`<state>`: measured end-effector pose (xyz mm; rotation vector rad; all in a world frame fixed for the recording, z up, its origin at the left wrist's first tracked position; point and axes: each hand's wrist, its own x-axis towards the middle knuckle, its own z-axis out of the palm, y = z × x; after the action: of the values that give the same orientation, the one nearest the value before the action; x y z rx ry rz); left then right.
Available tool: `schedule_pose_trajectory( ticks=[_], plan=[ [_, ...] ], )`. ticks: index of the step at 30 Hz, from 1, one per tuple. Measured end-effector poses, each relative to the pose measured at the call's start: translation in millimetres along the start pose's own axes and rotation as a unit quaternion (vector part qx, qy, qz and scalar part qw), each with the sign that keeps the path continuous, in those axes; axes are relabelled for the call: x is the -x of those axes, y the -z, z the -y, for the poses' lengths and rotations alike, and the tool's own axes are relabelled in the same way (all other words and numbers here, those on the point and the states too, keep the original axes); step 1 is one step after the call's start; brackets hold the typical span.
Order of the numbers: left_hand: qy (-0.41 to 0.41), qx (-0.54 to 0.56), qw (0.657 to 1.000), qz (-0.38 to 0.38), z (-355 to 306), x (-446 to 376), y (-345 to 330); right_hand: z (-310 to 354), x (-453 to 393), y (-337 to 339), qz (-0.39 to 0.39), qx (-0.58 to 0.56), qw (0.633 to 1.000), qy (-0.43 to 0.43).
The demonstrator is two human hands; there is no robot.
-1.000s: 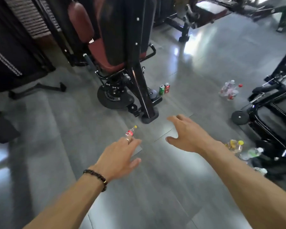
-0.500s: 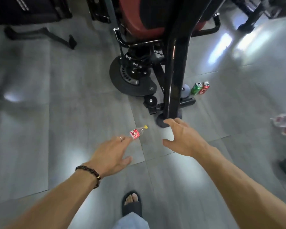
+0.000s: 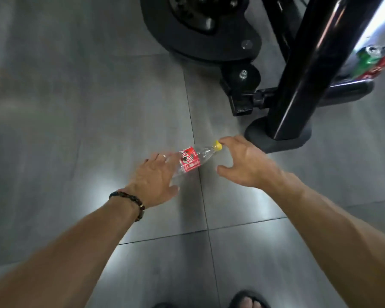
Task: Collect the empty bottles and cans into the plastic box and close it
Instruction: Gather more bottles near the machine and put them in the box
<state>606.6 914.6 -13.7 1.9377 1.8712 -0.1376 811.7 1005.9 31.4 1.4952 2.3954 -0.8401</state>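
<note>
Both bare forearms reach forward and down, converging toward centre. Left hand point(image 3: 152, 181) is palm down, fingers spread and loosely curled, thumb out to the right, ring on one finger, dark bead bracelet point(image 3: 129, 202) at the wrist. Right hand point(image 3: 246, 162) is palm down, fingers curved in an open claw, thumb apart below them. A sandalled foot point(image 3: 248, 302) shows at the bottom edge.
</note>
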Motion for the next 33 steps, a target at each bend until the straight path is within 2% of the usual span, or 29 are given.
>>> schedule_pose_trajectory(
  ticks=[4,7,14,20,26,33],
  plan=[
    [0.039,0.017,0.999,-0.019,7,-32,-24,-15,-36,-14,0.014,0.025,0.999,0.021],
    [0.063,0.022,0.998,0.000,6,-45,-30,-22,-51,-16,0.024,0.032,0.999,0.030],
    [0.041,0.046,0.998,0.021,-16,-22,-10,-20,-26,5,0.002,-0.004,1.000,0.013],
    [-0.011,0.042,0.998,0.046,-67,23,52,-20,56,53,-0.021,-0.075,0.995,-0.056],
    [-0.069,0.024,0.994,0.084,-149,61,118,-44,165,114,-0.074,-0.138,0.976,-0.154],
    [-0.184,0.005,0.974,0.133,-268,104,131,-94,307,133,-0.152,-0.188,0.929,-0.279]
  ],
)
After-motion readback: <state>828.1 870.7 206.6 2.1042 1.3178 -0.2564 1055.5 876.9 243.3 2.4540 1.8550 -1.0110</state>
